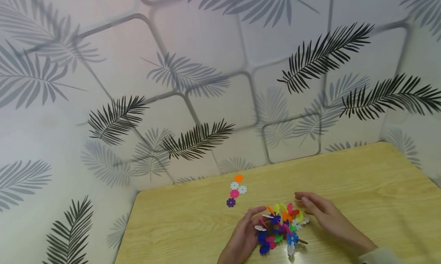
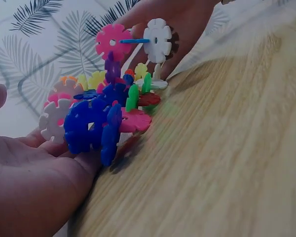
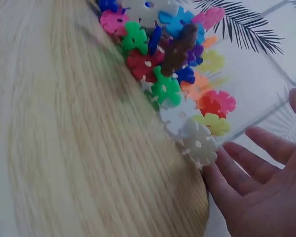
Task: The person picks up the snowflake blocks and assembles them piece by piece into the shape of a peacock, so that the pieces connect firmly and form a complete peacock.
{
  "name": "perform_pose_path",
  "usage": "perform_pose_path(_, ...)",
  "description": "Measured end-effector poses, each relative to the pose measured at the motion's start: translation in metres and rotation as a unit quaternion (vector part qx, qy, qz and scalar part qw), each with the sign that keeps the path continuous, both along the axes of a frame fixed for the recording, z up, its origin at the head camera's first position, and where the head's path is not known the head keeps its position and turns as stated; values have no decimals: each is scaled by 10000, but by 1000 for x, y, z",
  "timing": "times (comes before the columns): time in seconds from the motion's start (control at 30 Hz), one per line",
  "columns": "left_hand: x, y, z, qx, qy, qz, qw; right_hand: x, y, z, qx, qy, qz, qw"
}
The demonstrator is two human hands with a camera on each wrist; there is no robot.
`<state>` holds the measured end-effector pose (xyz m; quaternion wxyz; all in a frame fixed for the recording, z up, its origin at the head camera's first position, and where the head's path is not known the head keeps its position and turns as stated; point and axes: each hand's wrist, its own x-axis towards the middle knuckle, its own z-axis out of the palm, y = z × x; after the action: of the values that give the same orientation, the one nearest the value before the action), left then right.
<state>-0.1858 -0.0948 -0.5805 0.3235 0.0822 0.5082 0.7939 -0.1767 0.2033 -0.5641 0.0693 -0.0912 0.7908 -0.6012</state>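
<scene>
A many-coloured cluster of interlocked plastic flower-shaped discs [image 1: 284, 227] rests on the wooden table between both hands. At its left side is my left hand [image 1: 242, 233], fingers loosely extended against or just behind the outer pieces; its thumb stands apart in the left wrist view. Dark blue discs [image 2: 91, 126] are nearest that palm. On the cluster's other side, my right hand [image 1: 322, 214] lies with relaxed fingers, holding nothing. Its fingers [image 3: 237, 163] come close to a white disc [image 3: 201, 144] at the cluster's end; whether they touch it I cannot tell.
Several loose discs lie in a short line farther back on the wooden table [image 1: 179, 218]: an orange disc [image 1: 239, 178] at the far end, white and pink ones, then a purple disc [image 1: 231, 202]. A leaf-patterned wall [image 1: 213, 103] rises behind the table's back edge.
</scene>
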Motion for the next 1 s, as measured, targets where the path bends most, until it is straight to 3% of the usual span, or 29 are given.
perform_pose_path(0.17,-1,2,1,-125,152,200,9996,1,-5,-1,-345,-189,233,9990)
perform_pose_path(0.27,-1,6,4,-377,399,496,9973,7,-8,1,-408,-179,281,9986)
perform_pose_path(0.43,0,13,8,-1013,950,1002,9852,21,-10,4,-382,-435,338,9978)
perform_pose_path(0.6,2,17,12,-1518,1339,1164,9724,31,-14,6,-50,-460,206,9987)
perform_pose_path(0.73,3,14,14,-1658,1281,1182,9706,36,-17,5,161,-439,35,9989)
perform_pose_path(0.9,-6,-7,21,-1012,903,1375,9812,36,-18,6,376,-459,-153,9981)
perform_pose_path(1.0,-14,-23,27,-811,712,1739,9788,33,-14,12,523,-157,-274,9981)
